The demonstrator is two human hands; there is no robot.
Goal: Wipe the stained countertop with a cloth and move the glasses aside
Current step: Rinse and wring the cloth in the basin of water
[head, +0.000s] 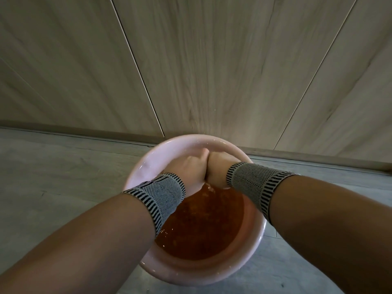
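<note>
over the pink basin (148,158) of reddish water (201,228), left hand (188,168) and right hand (218,166) pressed together, finger state untellable, cloth hidden

Pink basin (146,164) on grey floor (63,177)

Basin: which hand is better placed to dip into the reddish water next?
Right hand, marginally: its underside sits at the edge of the reddish water, where ripples show. The left hand presses against it, higher along the basin wall.
</note>
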